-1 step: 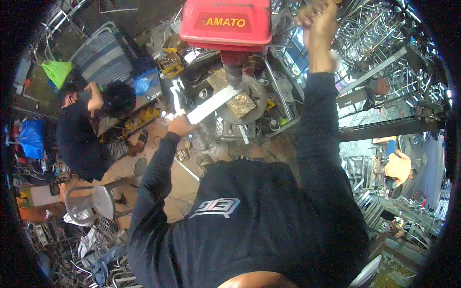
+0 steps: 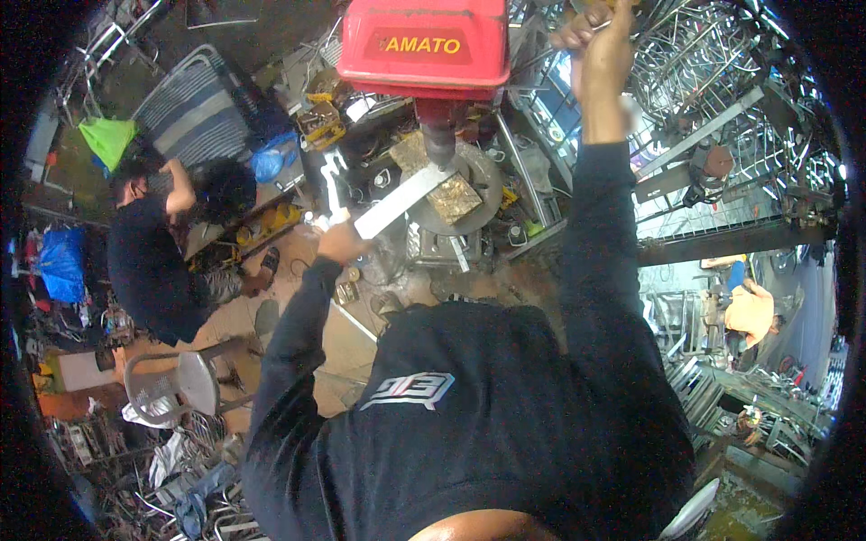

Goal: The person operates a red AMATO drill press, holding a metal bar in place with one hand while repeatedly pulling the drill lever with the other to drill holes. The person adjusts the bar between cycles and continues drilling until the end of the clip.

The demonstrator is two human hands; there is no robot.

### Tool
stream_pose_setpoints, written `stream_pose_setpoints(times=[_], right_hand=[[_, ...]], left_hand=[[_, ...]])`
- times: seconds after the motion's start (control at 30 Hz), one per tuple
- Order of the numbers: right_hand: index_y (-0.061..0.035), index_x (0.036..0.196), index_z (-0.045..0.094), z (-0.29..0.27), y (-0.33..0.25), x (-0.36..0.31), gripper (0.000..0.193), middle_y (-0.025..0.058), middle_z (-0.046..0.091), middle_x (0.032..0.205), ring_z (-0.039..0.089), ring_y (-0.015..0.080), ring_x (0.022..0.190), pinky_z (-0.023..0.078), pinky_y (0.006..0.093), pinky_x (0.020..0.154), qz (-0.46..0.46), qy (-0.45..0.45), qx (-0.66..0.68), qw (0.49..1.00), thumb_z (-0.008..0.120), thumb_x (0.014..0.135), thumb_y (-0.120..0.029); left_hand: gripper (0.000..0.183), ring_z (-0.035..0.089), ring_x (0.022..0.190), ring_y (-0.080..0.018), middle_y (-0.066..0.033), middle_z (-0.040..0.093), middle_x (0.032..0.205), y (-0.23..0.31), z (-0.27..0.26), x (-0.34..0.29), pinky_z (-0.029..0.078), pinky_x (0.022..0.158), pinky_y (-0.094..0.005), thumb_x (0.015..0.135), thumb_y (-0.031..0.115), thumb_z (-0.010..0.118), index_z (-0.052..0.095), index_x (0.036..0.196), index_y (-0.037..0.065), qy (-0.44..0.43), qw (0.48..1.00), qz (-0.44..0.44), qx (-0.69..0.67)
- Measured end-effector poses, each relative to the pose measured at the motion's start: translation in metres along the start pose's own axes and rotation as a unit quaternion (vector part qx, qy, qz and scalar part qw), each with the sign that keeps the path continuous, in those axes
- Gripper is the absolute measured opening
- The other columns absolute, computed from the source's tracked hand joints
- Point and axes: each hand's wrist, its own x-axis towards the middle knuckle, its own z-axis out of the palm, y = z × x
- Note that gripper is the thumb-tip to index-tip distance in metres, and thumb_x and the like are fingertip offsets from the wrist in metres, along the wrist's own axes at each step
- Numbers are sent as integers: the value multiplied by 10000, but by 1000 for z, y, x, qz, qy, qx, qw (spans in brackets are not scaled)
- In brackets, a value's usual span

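1. Looking down through the head camera from my remote seat, I see the left hand (image 2: 340, 242) with its fingers closed on the near end of a flat pale bar (image 2: 401, 204).
2. I can follow the bar as it slants up and to the right, its far end just under the dark spindle (image 2: 439, 144) of a red machine head (image 2: 424, 50). Whether the spindle's tip touches it, I cannot tell.
3. Beneath that far end I make out a worn, brownish block (image 2: 454, 198) on a round worktop (image 2: 490, 171).
4. The right hand (image 2: 603, 59) is raised at the upper right, well apart from the bar. I see its fingers bent inward, but cannot tell what, if anything, they hold.
5. To the left, I have a co-worker in dark clothing (image 2: 153, 252) bent forward near a striped seat (image 2: 194, 108), with a bright green bag (image 2: 108, 142) beside it.
6. Lower left stands a pale plastic chair (image 2: 196, 379); far right, I spot a person in an orange top (image 2: 749, 311).
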Motion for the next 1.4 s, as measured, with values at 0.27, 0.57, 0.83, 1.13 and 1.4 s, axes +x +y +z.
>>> stream_pose_setpoints(times=[0.27,0.57,0.83,1.13,1.4], right_hand=[[37,1293,517,-29,67,-199,494,171,618,1116,613,272,1019,471,407,941,-287,-222,-366,857,678,928,-253],[-14,1106,643,-62,244,-143,436,116,698,1014,656,278,948,501,412,901,7,-67,-406,911,832,724,-106],[-21,1217,642,-116,200,-126,486,116,680,1213,624,256,1141,436,363,1040,42,-268,-367,890,796,786,-184],[-15,1188,612,-135,35,-68,468,164,661,1157,618,291,1088,449,423,953,-134,55,-66,987,453,994,-411],[-102,617,282,-26,-7,-95,476,26,256,554,278,170,507,345,357,539,-185,-231,-18,955,346,1068,-239]], left_hand=[[678,705,835,-456,-289,708,885,59,14,-45,566,773,-525,787,567,712,651,1044,-58,-27,993,-115,27],[679,708,838,-456,-289,710,884,30,15,-31,573,780,-529,765,539,726,662,1095,-51,-42,997,-66,19],[644,712,869,-430,-281,714,911,3,15,-8,576,802,-502,762,537,722,715,1003,-60,-61,997,-36,12],[614,710,875,-419,-266,715,912,11,11,-11,566,808,-502,745,532,739,721,1017,-19,-48,997,-59,-2],[626,702,884,-414,-243,714,908,-17,1,20,555,798,-510,732,562,729,688,1067,35,-15,997,-15,69]])
